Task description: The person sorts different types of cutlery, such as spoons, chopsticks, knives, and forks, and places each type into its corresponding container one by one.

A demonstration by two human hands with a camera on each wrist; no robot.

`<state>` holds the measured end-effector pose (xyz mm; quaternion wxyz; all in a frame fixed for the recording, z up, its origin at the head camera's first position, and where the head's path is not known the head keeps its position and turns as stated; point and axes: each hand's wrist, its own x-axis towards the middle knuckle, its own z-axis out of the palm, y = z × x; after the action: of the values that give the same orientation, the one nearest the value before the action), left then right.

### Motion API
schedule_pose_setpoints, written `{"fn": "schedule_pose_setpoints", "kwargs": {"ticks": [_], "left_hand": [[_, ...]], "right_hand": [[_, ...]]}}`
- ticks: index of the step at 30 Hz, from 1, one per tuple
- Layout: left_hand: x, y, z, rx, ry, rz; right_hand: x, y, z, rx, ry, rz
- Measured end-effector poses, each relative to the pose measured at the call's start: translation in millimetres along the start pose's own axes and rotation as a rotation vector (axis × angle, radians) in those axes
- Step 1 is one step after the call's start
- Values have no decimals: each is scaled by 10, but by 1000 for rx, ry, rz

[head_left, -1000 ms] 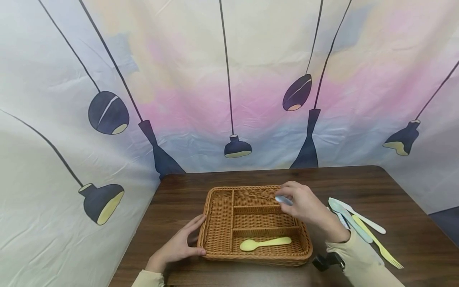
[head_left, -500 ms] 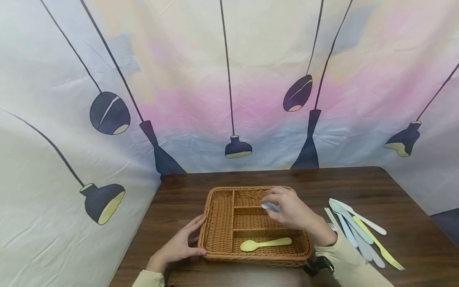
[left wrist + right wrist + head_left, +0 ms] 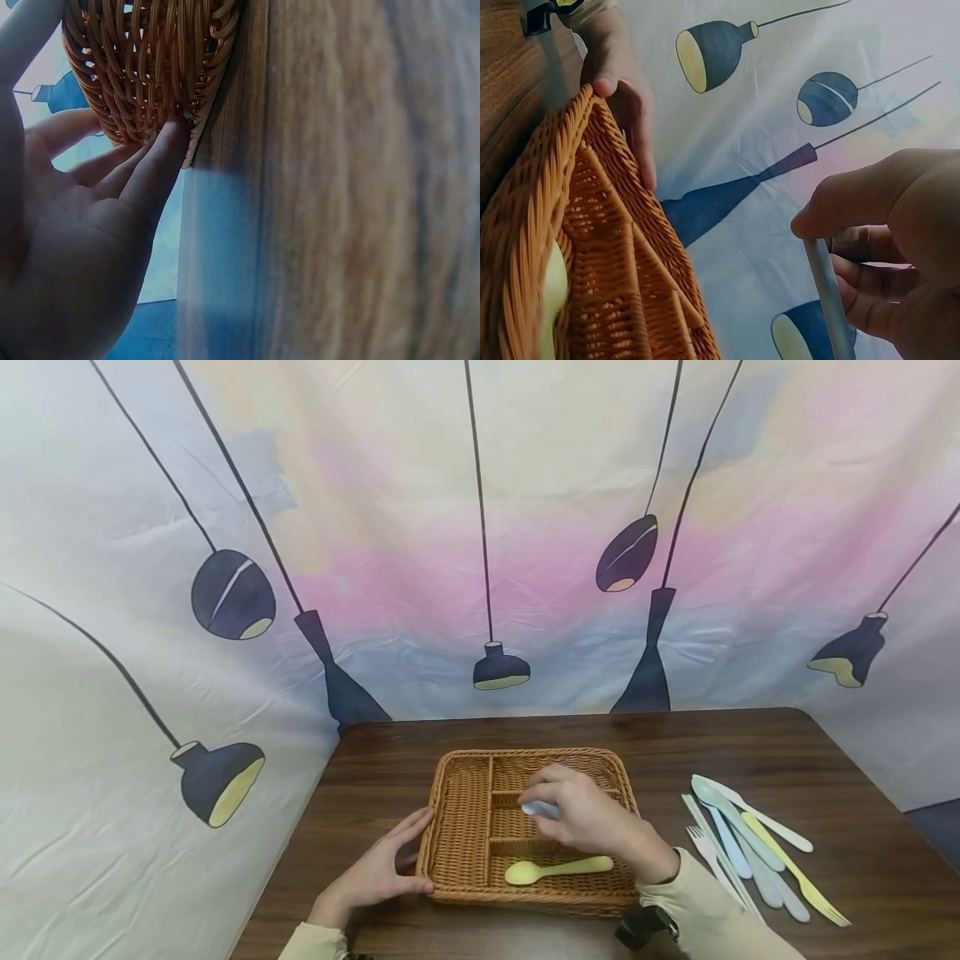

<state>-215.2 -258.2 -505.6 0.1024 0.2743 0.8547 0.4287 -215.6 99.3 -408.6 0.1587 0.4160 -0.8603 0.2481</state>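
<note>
A woven brown basket (image 3: 525, 900) with several compartments sits on the table. Its near compartment holds a yellow spoon (image 3: 558, 869). My left hand (image 3: 378, 868) touches the basket's left side, thumb at the near corner and the other fingers reaching along the outer wall (image 3: 150, 67). Over the middle compartment, my right hand (image 3: 588, 817) pinches a light blue utensil (image 3: 542, 810) between thumb and fingers. In the right wrist view that utensil (image 3: 829, 292) appears as a thin edge; its kind is mostly hidden by the hand.
Right of the basket lies a loose pile of cutlery: a yellow fork (image 3: 810, 893), a pale fork (image 3: 708, 852), a mint spoon (image 3: 738, 818), thin green sticks (image 3: 712, 835) and several other pieces. A curtain printed with lamps (image 3: 502, 670) hangs behind the dark wooden table (image 3: 420, 732).
My right hand has moved left and nearer with the light blue utensil, from the basket's far right corner to over the middle compartment. My left hand has stayed at the basket's left side.
</note>
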Motion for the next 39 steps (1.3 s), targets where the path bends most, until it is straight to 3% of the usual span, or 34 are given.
{"fn": "schedule_pose_setpoints", "kwargs": {"ticks": [10, 21, 34, 39], "left_hand": [[4, 0, 4, -9, -2, 6], [15, 5, -1, -38, -17, 3], [20, -9, 2, -48, -17, 3], [16, -7, 5, -29, -12, 4]], "right_hand": [[0, -64, 155, 34, -69, 12], [-95, -43, 288, 100, -217, 56], [-118, -35, 266, 124, -225, 109], [-118, -17, 264, 109, -184, 97]]}}
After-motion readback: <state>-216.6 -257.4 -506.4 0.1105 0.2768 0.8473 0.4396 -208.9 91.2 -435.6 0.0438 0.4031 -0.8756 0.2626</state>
